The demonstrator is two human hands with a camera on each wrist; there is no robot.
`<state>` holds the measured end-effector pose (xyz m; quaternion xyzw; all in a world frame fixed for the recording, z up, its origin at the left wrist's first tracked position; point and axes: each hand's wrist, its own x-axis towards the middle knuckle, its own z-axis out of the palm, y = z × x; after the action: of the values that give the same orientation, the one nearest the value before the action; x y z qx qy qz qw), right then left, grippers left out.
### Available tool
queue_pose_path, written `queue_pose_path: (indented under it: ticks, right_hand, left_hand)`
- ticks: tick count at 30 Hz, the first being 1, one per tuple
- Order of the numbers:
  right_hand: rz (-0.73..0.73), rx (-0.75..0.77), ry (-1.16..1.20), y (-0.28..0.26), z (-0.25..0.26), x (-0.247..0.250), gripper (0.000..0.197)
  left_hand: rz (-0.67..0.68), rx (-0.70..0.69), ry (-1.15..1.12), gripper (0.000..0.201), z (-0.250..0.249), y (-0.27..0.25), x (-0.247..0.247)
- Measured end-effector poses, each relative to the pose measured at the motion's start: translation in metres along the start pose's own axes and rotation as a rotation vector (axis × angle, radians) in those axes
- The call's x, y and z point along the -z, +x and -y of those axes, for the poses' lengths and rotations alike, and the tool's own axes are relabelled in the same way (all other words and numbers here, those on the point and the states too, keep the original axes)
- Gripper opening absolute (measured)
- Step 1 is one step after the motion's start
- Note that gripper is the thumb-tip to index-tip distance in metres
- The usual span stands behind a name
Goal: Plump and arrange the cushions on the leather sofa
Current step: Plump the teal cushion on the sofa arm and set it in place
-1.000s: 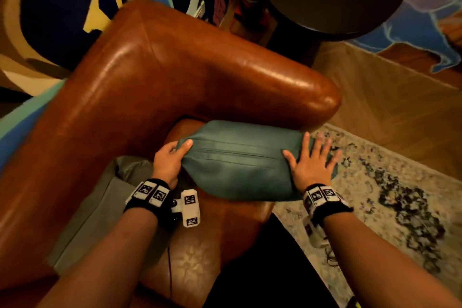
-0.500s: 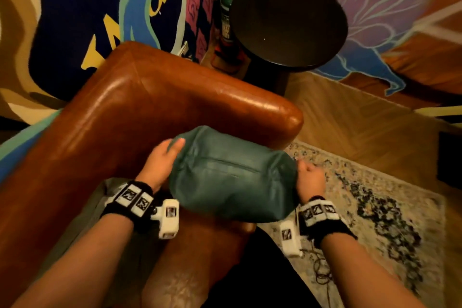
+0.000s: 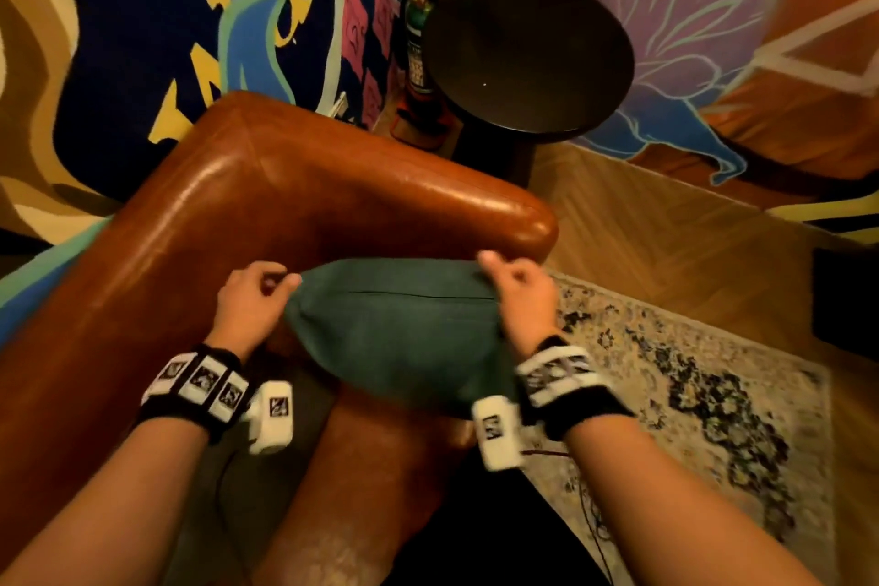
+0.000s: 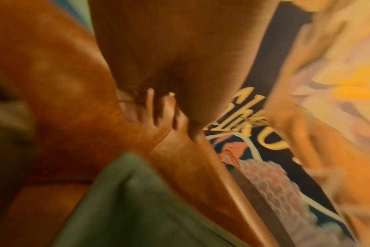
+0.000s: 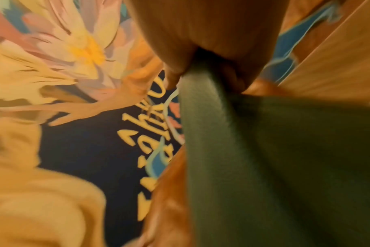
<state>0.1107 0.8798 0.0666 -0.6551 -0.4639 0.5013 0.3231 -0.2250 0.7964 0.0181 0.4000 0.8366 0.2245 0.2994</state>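
Note:
A dark green cushion [image 3: 399, 338] lies lengthwise across the brown leather sofa [image 3: 285, 186], just in front of its armrest. My right hand [image 3: 499, 271] pinches the cushion's far right corner; the right wrist view shows the green fabric [image 5: 275, 167] bunched between thumb and fingers [image 5: 175, 78]. My left hand [image 3: 280, 286] is curled at the cushion's far left corner. In the blurred left wrist view, leather shows between its fingers [image 4: 158, 113] and the cushion [image 4: 137, 208], so a grip there is unclear.
A grey cushion [image 3: 257, 500] lies on the seat under my left wrist. A round dark side table [image 3: 523, 52] and a fire extinguisher [image 3: 418, 48] stand behind the armrest. A patterned rug [image 3: 689, 395] covers the wooden floor on the right.
Both hands left the cushion's ends and moved to its far corners. The right hand went from flat to a pinch. The cushion now sits nearer the armrest.

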Motion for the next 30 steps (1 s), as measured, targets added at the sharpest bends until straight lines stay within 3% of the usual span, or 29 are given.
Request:
queue_pose_path:
  ticks: [1,3,4,5,8,9,11,13,14,16,18,20,23,27,30]
  right_hand:
    - [0.053,0.036,-0.022,-0.006,0.009,-0.028,0.031]
    - [0.157,0.102,-0.025,-0.021,0.014,-0.087,0.030]
    - [0.206,0.100,-0.031,-0.028,0.011,-0.108,0.026]
    - [0.263,0.096,-0.050,-0.036,0.009,-0.121,0.020]
    - [0.511,0.109,-0.091,-0.048,-0.009,-0.121,0.027]
    - [0.507,0.153,-0.159,-0.047,-0.020,-0.109,0.031]
    - [0.239,0.164,-0.346,-0.040,-0.049,-0.076,0.037]
    - [-0.075,-0.080,-0.450,-0.029,-0.083,-0.035,0.033]
    - [-0.111,-0.262,-0.420,-0.022,-0.099,-0.020,0.027]
    - [0.055,-0.474,-0.317,-0.007,-0.129,-0.009,0.024]
    - [0.198,-0.485,-0.290,0.003,-0.150,-0.013,0.024]
    - [0.241,-0.399,-0.367,0.006,-0.153,-0.018,0.027]
    - [0.219,-0.341,-0.418,0.006,-0.146,-0.018,0.032]
    - [0.154,-0.340,-0.529,0.016,-0.150,-0.018,0.023]
    - [0.238,-0.321,-0.614,0.020,-0.143,-0.034,0.032]
  left_hand:
    - [0.188,-0.084,-0.079,0.058,-0.016,-0.013,-0.002]
    - [0.607,-0.055,-0.201,0.084,-0.047,-0.043,-0.012]
    - [0.674,-0.084,-0.137,0.089,-0.054,-0.052,-0.020]
    - [0.618,-0.166,-0.013,0.084,-0.053,-0.057,-0.032]
    - [0.167,-0.207,0.131,0.032,-0.045,-0.056,-0.046]
    - [0.074,-0.171,0.083,0.025,-0.041,-0.052,-0.045]
    - [-0.022,-0.096,0.039,0.026,-0.029,-0.043,-0.040]
    - [-0.065,-0.050,0.020,0.029,-0.020,-0.037,-0.031]
    - [-0.062,-0.041,0.020,0.030,-0.019,-0.034,-0.027]
    - [-0.025,-0.060,0.031,0.029,-0.020,-0.029,-0.024]
    - [0.014,-0.076,0.038,0.033,-0.025,-0.027,-0.027]
    - [0.023,-0.063,0.062,0.037,-0.033,-0.025,-0.030]
    - [0.022,-0.037,0.074,0.039,-0.039,-0.017,-0.032]
    - [0.053,0.043,-0.020,0.041,-0.031,-0.009,-0.034]
    - [-0.058,0.096,-0.044,0.034,-0.027,-0.010,-0.038]
